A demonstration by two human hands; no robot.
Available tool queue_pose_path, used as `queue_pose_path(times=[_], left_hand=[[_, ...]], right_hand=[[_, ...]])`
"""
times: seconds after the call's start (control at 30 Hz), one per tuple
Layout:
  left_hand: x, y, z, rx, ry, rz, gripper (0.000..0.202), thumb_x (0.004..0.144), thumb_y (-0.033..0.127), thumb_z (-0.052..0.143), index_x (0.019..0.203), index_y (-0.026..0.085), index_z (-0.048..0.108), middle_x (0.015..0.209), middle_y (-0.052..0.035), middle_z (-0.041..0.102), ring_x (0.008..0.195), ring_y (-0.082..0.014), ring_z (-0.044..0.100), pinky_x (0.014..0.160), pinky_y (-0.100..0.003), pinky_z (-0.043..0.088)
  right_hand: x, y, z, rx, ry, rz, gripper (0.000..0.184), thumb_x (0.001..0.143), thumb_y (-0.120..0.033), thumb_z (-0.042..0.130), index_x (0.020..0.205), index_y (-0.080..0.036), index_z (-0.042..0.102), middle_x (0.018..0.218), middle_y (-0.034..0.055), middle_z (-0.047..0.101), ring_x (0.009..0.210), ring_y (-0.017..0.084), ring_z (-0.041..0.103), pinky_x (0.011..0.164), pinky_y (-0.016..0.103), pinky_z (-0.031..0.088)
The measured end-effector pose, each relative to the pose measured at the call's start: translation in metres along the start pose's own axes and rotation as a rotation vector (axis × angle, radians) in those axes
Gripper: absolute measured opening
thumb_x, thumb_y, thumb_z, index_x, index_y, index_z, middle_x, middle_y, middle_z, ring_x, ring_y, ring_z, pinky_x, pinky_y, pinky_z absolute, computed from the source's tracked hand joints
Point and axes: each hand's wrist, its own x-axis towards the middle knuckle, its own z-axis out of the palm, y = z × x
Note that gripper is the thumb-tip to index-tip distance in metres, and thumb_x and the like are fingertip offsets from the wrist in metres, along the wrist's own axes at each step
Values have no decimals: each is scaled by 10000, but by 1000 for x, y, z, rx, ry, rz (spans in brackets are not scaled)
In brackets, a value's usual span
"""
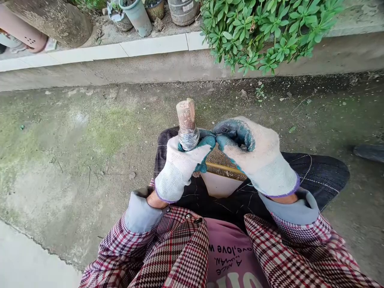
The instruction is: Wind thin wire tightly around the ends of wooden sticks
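Gripping stick (186, 115) in left hand (184, 162); pinching something unclear beside stick with right hand (257, 147). Might unwind wire (188, 139) through slackening.

Leafy shrub (270, 32) near plant pots (139, 20); far right, possibly a shoe (370, 153).

Left hand (183, 162) curled, right hand (259, 148) pinching

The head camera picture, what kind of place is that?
Probably an outdoor yard or garden. You can see bare ground with greenish patches, a leafy bush spilling over a low wall, and a pale blue pot behind the wall's white edge.
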Motion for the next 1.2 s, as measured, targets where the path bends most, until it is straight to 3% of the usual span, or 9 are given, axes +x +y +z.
queue_pose_path(times=[0.17,0.33,0.47,0.6,0.87,1.1,1.2], left_hand=[[-2,6,0,43,37,0,152,753,294,743,828,163,752,591,21,646,426,-107,554,385,-210,465],[-1,5,-2,54,47,55,167,728,310,776,808,166,751,609,18,658,426,-110,544,378,-218,448],[1,0,-5,154,108,265,123,696,261,792,733,164,726,735,-24,735,642,-147,670,593,-241,572],[1,-6,-10,273,88,397,127,736,270,795,786,160,754,791,-34,757,757,-184,711,733,-286,610],[-3,-5,-20,475,7,426,201,826,272,766,1003,181,790,905,-26,787,805,-175,722,782,-261,598],[-1,-6,-31,762,-82,595,343,761,180,728,1090,271,765,930,7,789,841,-192,734,798,-265,563],[3,-11,-33,866,-112,663,314,775,202,713,1077,277,753,890,-15,776,820,-220,730,763,-303,550]], right_hand=[[-1,-4,-4,-180,53,-60,296,880,-220,716,1166,-281,762,1081,34,821,965,273,792,855,412,639],[-2,-7,-6,-458,6,-178,220,975,-270,649,1147,-272,786,1024,46,814,893,263,779,742,379,584],[-1,-7,-6,-571,-56,-187,292,1011,-289,578,1247,-261,748,1025,45,795,867,240,753,727,353,547],[1,-9,-5,-594,-94,-181,289,1014,-278,564,1241,-243,738,1031,56,785,883,244,750,722,341,527],[6,-4,-1,-473,-145,-105,194,965,-321,642,1113,-266,753,979,68,794,851,262,753,701,347,531],[11,-6,-6,-153,-203,-11,214,885,-279,739,1095,-279,781,1139,38,826,1050,287,779,921,412,607],[13,-4,-4,-86,-212,-6,224,855,-301,777,1077,-276,790,1137,47,831,1052,299,786,930,431,619]])
